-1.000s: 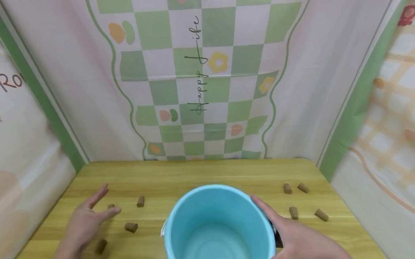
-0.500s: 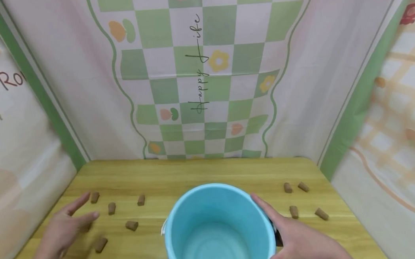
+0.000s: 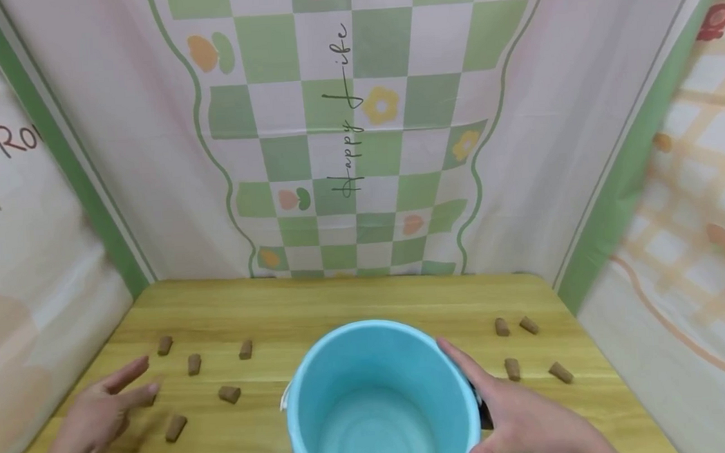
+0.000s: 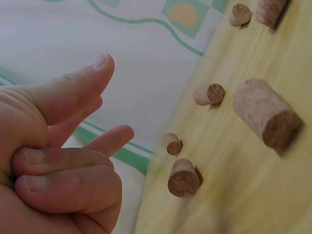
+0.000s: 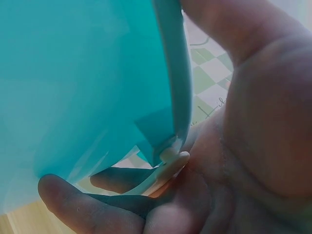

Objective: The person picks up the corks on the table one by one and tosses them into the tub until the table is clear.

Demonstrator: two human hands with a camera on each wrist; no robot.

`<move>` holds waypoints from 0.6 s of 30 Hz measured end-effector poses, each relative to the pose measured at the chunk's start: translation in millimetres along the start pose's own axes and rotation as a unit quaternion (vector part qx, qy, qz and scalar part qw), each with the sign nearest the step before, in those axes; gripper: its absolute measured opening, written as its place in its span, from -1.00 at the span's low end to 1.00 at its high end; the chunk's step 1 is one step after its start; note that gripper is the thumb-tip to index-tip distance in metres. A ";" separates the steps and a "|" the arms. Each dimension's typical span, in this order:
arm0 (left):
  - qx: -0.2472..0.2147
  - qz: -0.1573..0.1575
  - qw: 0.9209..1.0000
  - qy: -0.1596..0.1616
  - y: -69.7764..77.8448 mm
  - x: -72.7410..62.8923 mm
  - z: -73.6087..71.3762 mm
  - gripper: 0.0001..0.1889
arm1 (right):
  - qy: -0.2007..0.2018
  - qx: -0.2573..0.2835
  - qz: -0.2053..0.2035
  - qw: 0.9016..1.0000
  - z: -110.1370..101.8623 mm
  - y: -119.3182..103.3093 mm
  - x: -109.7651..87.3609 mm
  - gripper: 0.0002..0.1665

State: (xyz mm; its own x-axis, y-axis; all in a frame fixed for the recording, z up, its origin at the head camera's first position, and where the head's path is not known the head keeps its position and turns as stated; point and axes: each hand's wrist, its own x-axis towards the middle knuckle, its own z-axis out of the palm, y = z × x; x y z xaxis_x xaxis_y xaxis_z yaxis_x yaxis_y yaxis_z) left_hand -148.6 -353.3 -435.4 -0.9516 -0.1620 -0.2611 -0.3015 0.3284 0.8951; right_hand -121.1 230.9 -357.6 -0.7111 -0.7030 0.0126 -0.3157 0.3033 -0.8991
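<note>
In the head view a light blue bucket (image 3: 381, 391) stands at the front centre, its inside bare. My right hand (image 3: 524, 417) grips its right side, with the thumb at the rim and fingers around the outside. The right wrist view shows fingers beneath the handle's joint (image 5: 168, 156). My left hand (image 3: 96, 416) hovers over the left of the table, thumb and forefinger spread apart, two other fingers (image 4: 73, 190) curled to the palm, holding nothing. A cork (image 3: 151, 399) shows partly behind its fingertips; another cork (image 3: 176, 428) lies just to its right.
More corks (image 3: 229, 394) are scattered on the wooden table (image 3: 317, 298) left of the bucket. Several others (image 3: 512, 370) lie to its right. A printed cloth (image 3: 364, 143) hangs behind the table, and cloth walls (image 3: 41, 274) stand at both sides.
My left hand has moved left and nearer my body, uncovering corks at the back left. The right hand and bucket have stayed in place.
</note>
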 end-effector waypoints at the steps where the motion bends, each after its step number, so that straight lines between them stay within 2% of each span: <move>1: -0.002 -0.006 1.000 -0.001 -1.9 0.4 -0.7 -0.02 | -0.001 0.003 0.000 1.000 0.2 -0.1 0.0 0.45; 8: 0.003 -0.036 0.999 -0.018 -12.8 5.2 -5.4 -0.06 | -0.011 0.033 0.024 0.999 -0.5 -1.3 1.2 0.45; 15: 0.025 -0.055 0.997 -0.039 -21.3 9.4 -9.0 -0.02 | -0.012 0.017 -0.009 1.000 0.7 -2.1 2.1 0.44; 18: 0.025 -0.061 0.997 -0.030 -25.7 11.3 -8.5 -0.01 | -0.010 0.011 -0.016 1.000 1.0 -2.2 2.0 0.44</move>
State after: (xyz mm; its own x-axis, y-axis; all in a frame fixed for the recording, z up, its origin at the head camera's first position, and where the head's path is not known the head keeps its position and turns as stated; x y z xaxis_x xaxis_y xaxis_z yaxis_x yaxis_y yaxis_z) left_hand -151.2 -371.5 -458.3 -0.9092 -0.1473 -0.3894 -0.4160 0.3559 0.8368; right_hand -121.3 228.2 -356.0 -0.6878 -0.7251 0.0330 -0.3246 0.2666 -0.9075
